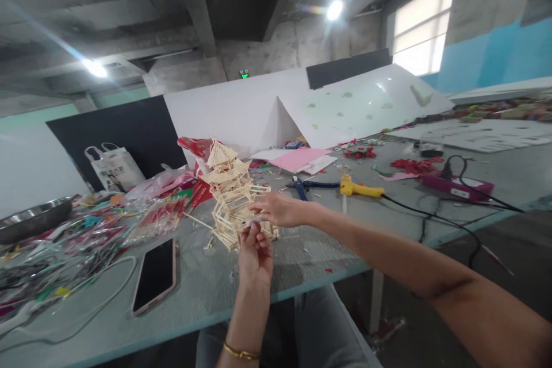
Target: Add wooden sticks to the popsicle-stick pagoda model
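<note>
A tiered pagoda model of thin wooden sticks (230,192) stands on the table in front of me. My left hand (256,247) is closed in a pinch at its near side, palm up, with a small white piece (252,221) at the fingertips; I cannot make out what the piece is. From the right, my right hand (280,210) reaches across with fingers drawn together at the same white piece. Both hands cover part of the model's lower tiers.
A phone (156,276) lies at front left beside a white cable. Blue-handled pliers (317,184), a yellow glue gun (360,188) and a purple power strip (457,187) lie to the right. Bagged craft supplies and a metal bowl (37,219) fill the left side. Pink paper (299,158) lies behind.
</note>
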Available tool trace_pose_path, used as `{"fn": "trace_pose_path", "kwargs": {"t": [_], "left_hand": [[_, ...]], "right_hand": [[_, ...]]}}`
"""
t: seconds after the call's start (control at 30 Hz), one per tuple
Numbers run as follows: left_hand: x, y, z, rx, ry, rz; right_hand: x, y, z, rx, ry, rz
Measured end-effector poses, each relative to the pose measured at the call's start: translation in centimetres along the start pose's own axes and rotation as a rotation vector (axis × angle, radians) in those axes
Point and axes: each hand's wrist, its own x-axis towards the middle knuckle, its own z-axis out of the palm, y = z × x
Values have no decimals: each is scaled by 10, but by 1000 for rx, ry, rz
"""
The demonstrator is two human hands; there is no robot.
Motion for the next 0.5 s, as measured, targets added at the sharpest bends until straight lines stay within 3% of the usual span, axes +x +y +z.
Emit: {"fn": "trace_pose_path", "kwargs": {"t": [0.5], "left_hand": [[0,0,-3,-13,-17,-9]], "right_hand": [[8,-2,7,-69,-37,27]]}}
